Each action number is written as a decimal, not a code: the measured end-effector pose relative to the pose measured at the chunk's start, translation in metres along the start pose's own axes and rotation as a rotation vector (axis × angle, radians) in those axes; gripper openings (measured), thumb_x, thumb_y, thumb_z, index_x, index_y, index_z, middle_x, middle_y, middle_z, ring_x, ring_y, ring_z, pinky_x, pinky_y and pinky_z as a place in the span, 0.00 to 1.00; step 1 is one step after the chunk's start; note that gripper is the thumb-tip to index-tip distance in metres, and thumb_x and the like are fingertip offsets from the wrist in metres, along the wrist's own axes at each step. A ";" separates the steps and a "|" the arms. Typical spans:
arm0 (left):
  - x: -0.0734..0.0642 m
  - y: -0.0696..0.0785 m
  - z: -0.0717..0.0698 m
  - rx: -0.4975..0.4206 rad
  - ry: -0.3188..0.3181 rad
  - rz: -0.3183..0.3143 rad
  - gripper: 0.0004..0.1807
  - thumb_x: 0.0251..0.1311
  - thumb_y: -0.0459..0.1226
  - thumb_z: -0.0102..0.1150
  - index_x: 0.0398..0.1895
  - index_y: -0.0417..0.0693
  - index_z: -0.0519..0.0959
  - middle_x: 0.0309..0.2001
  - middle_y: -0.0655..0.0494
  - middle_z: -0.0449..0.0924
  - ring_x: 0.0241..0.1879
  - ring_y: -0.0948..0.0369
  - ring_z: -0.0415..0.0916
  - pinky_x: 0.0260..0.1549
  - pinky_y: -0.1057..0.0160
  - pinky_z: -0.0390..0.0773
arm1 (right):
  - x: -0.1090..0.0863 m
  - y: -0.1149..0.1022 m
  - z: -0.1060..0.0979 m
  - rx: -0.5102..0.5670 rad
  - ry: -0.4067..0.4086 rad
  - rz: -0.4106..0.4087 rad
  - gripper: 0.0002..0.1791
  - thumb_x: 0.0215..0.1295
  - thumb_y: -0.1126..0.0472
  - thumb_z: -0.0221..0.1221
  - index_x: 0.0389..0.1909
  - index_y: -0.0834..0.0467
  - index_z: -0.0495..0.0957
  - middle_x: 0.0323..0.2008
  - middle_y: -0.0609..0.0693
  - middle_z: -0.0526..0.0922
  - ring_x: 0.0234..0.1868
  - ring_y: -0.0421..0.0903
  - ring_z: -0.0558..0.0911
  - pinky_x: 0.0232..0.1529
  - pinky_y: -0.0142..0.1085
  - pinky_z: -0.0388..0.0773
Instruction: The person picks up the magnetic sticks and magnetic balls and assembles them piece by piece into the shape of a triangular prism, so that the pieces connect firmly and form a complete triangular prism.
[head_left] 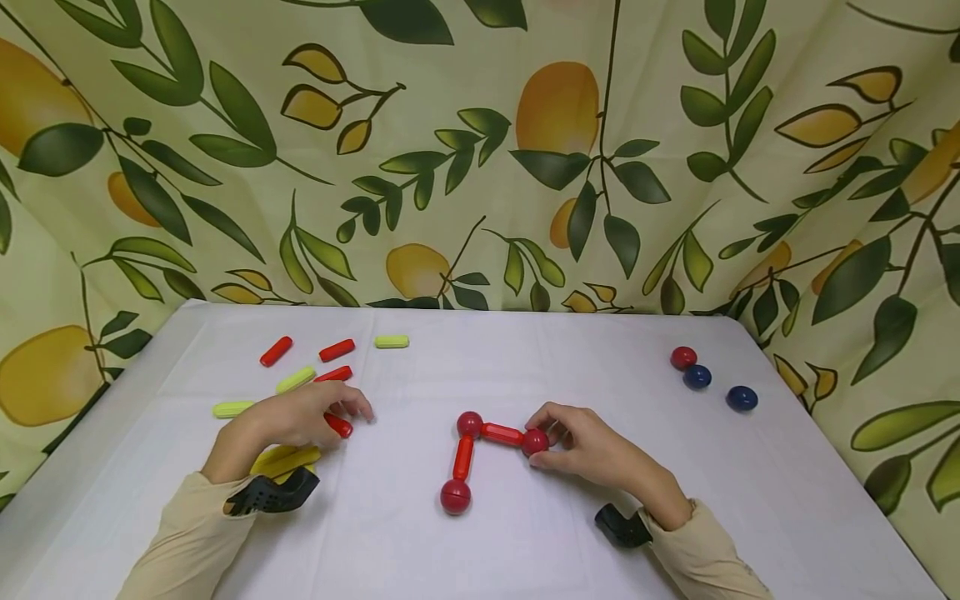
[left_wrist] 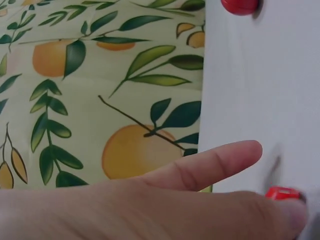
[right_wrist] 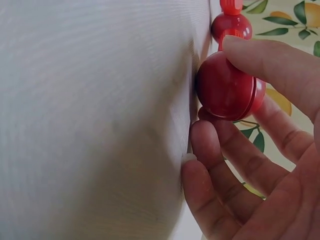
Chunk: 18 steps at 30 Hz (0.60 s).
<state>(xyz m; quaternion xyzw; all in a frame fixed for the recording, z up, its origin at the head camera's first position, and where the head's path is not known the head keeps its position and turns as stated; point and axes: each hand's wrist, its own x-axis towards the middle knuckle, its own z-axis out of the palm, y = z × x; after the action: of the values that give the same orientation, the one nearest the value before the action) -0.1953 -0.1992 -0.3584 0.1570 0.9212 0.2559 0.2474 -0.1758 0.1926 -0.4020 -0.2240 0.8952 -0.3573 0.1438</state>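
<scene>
Two red rods and several red balls form an L-shaped piece in the head view: a corner ball, a near ball, and a right-end ball. My right hand grips the right-end ball, its thumb on one side and fingertips around the other; the right wrist view shows this ball close up, with a seam. My left hand pinches a loose red rod near the thumb tip. In the left wrist view the rod's end shows beyond the thumb, and one finger stretches out above it.
More red rods and yellow-green rods lie at the back left. Yellow pieces sit under my left wrist. A red ball and two blue balls stand at the right. A patterned curtain borders the white table.
</scene>
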 end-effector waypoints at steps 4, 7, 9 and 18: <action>0.004 -0.002 0.003 0.019 0.015 -0.018 0.20 0.51 0.23 0.64 0.43 0.56 0.81 0.43 0.55 0.78 0.45 0.56 0.70 0.39 0.61 0.78 | 0.000 0.000 -0.001 -0.009 0.007 -0.003 0.18 0.56 0.56 0.72 0.46 0.52 0.78 0.38 0.43 0.82 0.39 0.42 0.78 0.40 0.30 0.77; 0.008 -0.002 0.006 0.036 0.043 -0.019 0.17 0.53 0.26 0.67 0.43 0.55 0.82 0.42 0.57 0.80 0.44 0.57 0.72 0.42 0.58 0.80 | -0.001 0.000 -0.001 -0.013 0.014 -0.008 0.18 0.55 0.56 0.72 0.45 0.53 0.78 0.37 0.43 0.82 0.38 0.42 0.78 0.40 0.30 0.77; 0.010 -0.001 0.008 0.047 0.058 -0.014 0.16 0.53 0.28 0.69 0.43 0.55 0.82 0.41 0.58 0.80 0.43 0.58 0.72 0.44 0.57 0.80 | -0.001 0.000 -0.001 -0.015 0.019 -0.012 0.18 0.55 0.56 0.72 0.45 0.53 0.78 0.36 0.43 0.82 0.38 0.41 0.78 0.39 0.30 0.77; 0.019 0.002 0.018 0.063 0.132 0.099 0.15 0.58 0.35 0.68 0.50 0.51 0.83 0.42 0.57 0.81 0.43 0.60 0.73 0.45 0.59 0.78 | -0.001 0.001 0.001 -0.016 0.036 -0.018 0.18 0.55 0.55 0.73 0.44 0.53 0.78 0.35 0.42 0.81 0.37 0.41 0.77 0.38 0.29 0.77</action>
<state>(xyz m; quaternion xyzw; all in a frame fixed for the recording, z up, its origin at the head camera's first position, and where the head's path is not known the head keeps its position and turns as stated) -0.2015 -0.1820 -0.3778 0.1929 0.9342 0.2485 0.1680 -0.1752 0.1931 -0.4038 -0.2267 0.8984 -0.3556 0.1225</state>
